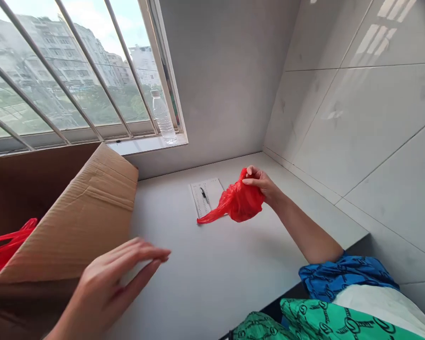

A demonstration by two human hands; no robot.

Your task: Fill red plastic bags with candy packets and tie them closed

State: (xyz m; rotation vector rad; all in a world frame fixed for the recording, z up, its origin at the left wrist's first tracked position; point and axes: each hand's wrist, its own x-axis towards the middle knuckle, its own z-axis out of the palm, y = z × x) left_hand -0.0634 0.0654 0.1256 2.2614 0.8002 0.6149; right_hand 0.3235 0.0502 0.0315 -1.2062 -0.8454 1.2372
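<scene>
A crumpled red plastic bag (242, 202) hangs above the table, pinched near its top by my right hand (260, 183). One twisted end of the bag points left and down, and its rounded part bulges below my fingers; whatever may be inside is hidden. My left hand (118, 274) is over the near left of the table, beside the cardboard box (85, 217). Its thumb and fingertips come together, with nothing visible between them. Behind the bag, a printed sheet of paper (214, 186) lies on the table with a pen (204, 194) on top.
More red plastic bags (10, 248) are inside the open box at left. A clear plastic bottle (163, 118) stands on the sill of the barred window. The white table (198, 278) meets a grey wall behind and a tiled wall at right. Blue and green patterned cloth shows lower right.
</scene>
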